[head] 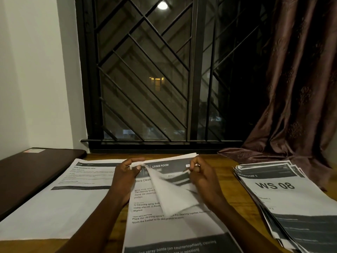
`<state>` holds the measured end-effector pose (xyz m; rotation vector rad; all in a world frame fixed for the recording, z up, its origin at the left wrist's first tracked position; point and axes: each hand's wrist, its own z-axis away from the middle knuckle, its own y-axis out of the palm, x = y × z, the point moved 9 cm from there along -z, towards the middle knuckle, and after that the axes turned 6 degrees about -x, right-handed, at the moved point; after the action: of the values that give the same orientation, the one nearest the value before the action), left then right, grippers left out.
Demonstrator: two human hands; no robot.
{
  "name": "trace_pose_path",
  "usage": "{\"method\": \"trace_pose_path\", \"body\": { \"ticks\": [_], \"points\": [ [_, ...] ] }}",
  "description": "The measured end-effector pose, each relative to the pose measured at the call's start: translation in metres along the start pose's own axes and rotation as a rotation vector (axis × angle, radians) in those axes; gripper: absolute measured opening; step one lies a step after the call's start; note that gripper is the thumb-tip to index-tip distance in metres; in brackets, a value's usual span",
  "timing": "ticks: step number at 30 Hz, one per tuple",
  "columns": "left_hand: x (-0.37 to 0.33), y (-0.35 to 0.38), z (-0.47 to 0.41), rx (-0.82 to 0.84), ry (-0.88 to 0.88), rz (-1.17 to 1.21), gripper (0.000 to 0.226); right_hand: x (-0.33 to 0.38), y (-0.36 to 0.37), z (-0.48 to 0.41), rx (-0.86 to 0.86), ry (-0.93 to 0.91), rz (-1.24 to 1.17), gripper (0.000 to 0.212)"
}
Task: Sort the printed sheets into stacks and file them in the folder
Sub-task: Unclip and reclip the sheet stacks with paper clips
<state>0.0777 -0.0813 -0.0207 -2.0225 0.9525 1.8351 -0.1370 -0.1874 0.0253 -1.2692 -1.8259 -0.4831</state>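
A middle stack of printed sheets (175, 225), headed "LIVING ROOM", lies on the wooden table in front of me. My left hand (125, 178) pinches the stack's top left corner. My right hand (202, 174) pinches a top sheet (171, 194) near its far right corner; that sheet is curled up off the stack and blurred. A left stack (60, 203) of printed sheets lies flat beside my left arm. A fanned right stack (284, 201), headed "WS 08", lies at the right. A dark folder (27, 172) rests closed at the far left.
A barred window (155, 73) with a dark sill stands behind the table. A brown curtain (295, 88) hangs at the right, its hem draped on the table near the right stack. A white wall (32, 70) bounds the left side.
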Motion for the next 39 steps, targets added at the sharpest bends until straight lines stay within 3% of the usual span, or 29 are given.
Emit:
{"method": "trace_pose_path", "body": {
  "ticks": [4,8,10,13,15,19,26,35,39],
  "points": [
    [0.0,0.0,0.0,-0.002,0.004,0.002,0.024,-0.027,0.005,-0.002,-0.021,0.372,-0.42,0.018],
    [-0.001,0.001,0.001,0.009,0.005,0.009,0.024,-0.052,-0.005,0.0,-0.199,0.491,-0.261,0.026],
    [-0.002,0.001,0.002,0.015,0.002,0.02,0.023,-0.058,-0.016,-0.002,-0.279,0.431,-0.011,0.031],
    [-0.001,0.003,0.003,0.029,-0.016,0.05,0.022,-0.048,-0.03,-0.008,-0.359,0.259,0.424,0.019],
    [0.001,0.004,0.003,0.029,-0.024,0.054,0.023,-0.04,-0.031,-0.007,-0.384,0.201,0.39,0.012],
    [0.002,0.001,0.0,0.011,-0.022,0.034,0.023,-0.019,-0.034,-0.002,-0.414,0.082,0.237,0.023],
    [0.002,-0.002,-0.001,-0.01,-0.009,0.03,0.023,0.004,-0.025,-0.001,-0.36,-0.171,0.395,0.018],
    [0.007,-0.005,-0.004,-0.053,-0.044,0.03,0.024,0.024,0.016,0.01,-0.025,-0.421,0.264,0.013],
    [0.004,-0.006,-0.003,-0.062,-0.036,-0.001,0.023,0.024,0.031,0.017,0.108,-0.319,0.177,0.017]
  ]
}}
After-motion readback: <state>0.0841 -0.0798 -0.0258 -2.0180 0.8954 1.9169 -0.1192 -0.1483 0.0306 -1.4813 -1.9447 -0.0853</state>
